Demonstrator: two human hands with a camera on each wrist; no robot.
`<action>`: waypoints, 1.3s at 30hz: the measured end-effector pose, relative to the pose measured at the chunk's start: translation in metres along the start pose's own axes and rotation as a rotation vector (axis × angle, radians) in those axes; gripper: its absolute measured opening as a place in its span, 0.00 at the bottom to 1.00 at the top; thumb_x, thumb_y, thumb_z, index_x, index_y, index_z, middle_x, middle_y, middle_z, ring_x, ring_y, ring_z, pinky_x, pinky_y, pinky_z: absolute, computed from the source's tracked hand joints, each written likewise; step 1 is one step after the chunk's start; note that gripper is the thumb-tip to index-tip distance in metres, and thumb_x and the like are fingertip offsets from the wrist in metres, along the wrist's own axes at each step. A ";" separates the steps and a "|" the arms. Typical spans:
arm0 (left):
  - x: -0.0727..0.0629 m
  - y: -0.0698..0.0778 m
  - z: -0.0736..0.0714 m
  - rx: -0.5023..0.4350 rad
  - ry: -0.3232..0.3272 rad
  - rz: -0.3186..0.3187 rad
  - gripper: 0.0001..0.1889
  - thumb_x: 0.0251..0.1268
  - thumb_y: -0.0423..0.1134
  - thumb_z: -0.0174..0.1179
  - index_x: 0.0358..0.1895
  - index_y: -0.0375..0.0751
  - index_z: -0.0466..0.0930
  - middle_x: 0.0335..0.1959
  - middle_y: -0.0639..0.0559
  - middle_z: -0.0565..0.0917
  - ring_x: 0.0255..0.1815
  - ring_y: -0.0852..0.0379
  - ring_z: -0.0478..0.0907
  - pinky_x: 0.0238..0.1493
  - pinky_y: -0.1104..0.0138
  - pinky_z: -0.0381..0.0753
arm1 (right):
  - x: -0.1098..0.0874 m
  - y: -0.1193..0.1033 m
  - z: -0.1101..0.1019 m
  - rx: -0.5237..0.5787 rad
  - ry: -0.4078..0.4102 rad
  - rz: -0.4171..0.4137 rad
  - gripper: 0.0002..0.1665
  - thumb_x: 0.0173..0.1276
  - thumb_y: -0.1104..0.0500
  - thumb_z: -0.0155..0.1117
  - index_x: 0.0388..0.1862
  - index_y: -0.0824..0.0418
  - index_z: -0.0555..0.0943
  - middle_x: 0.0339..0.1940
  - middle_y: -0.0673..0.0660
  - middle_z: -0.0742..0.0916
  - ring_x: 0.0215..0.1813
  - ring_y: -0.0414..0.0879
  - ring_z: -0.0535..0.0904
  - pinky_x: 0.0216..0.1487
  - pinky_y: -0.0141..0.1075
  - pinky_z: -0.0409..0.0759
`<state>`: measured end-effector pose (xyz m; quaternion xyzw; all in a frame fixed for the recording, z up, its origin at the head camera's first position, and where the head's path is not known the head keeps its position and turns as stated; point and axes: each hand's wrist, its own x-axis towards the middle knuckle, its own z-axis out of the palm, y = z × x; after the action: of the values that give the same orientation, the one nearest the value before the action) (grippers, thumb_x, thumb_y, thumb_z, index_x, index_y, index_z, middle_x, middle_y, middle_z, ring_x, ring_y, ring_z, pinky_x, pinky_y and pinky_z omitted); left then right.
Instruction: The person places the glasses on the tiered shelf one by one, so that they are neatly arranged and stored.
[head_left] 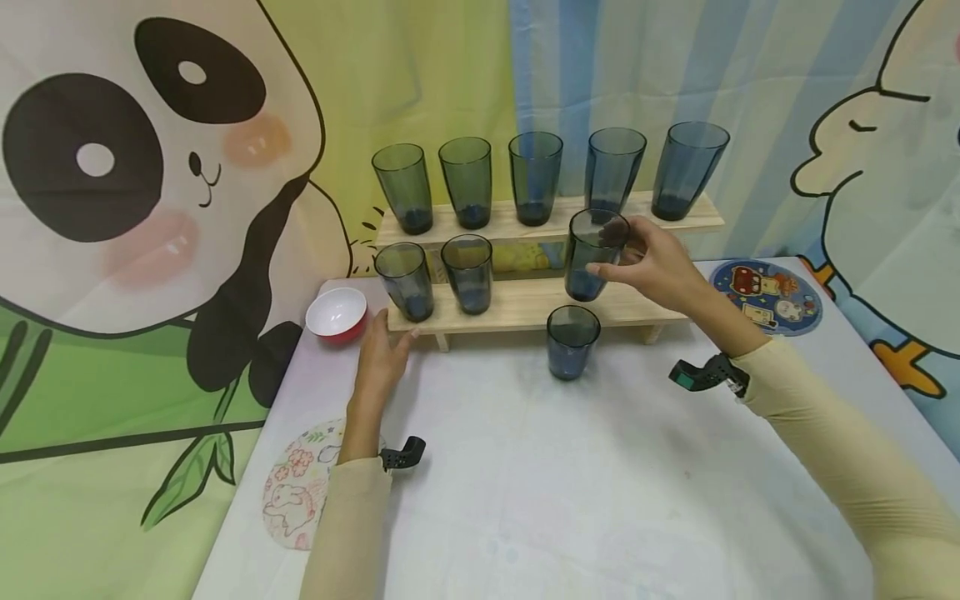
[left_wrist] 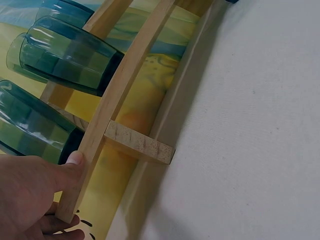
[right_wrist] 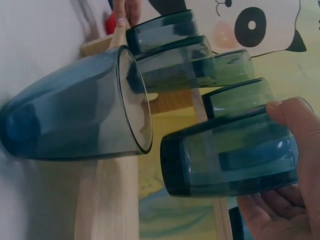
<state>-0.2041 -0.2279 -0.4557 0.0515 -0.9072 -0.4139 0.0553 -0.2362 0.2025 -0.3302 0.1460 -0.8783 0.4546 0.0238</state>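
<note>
My right hand point(head_left: 655, 262) grips a blue-tinted drinking glass point(head_left: 588, 258), upright at the lower tier of a wooden two-tier rack point(head_left: 510, 302). In the right wrist view, thumb and fingers wrap the held glass point(right_wrist: 230, 155) near its rim; whether its base touches the board is unclear. At the lower tier's left end, my left hand point(head_left: 381, 358) holds the board, thumb on top and fingers beneath in the left wrist view. Two glasses, a left one point(head_left: 405, 283) and a second point(head_left: 468, 275), stand there. Another glass point(head_left: 570, 343) stands on the table before the rack.
Several matching glasses point(head_left: 536, 179) line the upper tier. A red and white bowl point(head_left: 337, 314) sits left of the rack. A round blue patterned mat point(head_left: 795, 308) lies at right, a pale rabbit mat point(head_left: 292, 492) under the left forearm. Printed curtains hang behind the white table point(head_left: 525, 483).
</note>
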 end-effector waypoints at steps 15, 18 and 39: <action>0.000 0.001 0.001 0.010 -0.008 -0.022 0.40 0.78 0.47 0.63 0.82 0.30 0.54 0.81 0.31 0.62 0.84 0.36 0.56 0.84 0.46 0.54 | 0.044 -0.005 0.026 0.099 -0.207 0.063 0.43 0.68 0.47 0.78 0.71 0.63 0.66 0.65 0.62 0.75 0.73 0.55 0.75 0.58 0.49 0.78; 0.000 0.001 0.001 0.009 -0.008 -0.020 0.40 0.78 0.47 0.63 0.82 0.30 0.55 0.81 0.31 0.62 0.84 0.37 0.56 0.84 0.46 0.55 | 0.047 -0.003 0.033 0.099 -0.209 0.047 0.42 0.68 0.47 0.78 0.69 0.63 0.66 0.63 0.61 0.76 0.73 0.55 0.75 0.57 0.49 0.78; 0.001 0.001 0.000 0.016 -0.014 -0.019 0.41 0.78 0.47 0.62 0.82 0.30 0.54 0.82 0.31 0.61 0.84 0.37 0.55 0.84 0.46 0.54 | 0.054 0.009 0.064 0.078 -0.178 -0.018 0.42 0.65 0.48 0.80 0.68 0.65 0.68 0.57 0.62 0.79 0.61 0.57 0.78 0.55 0.48 0.77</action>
<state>-0.2046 -0.2277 -0.4549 0.0577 -0.9102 -0.4076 0.0447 -0.2845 0.1431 -0.3652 0.1945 -0.8573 0.4735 -0.0557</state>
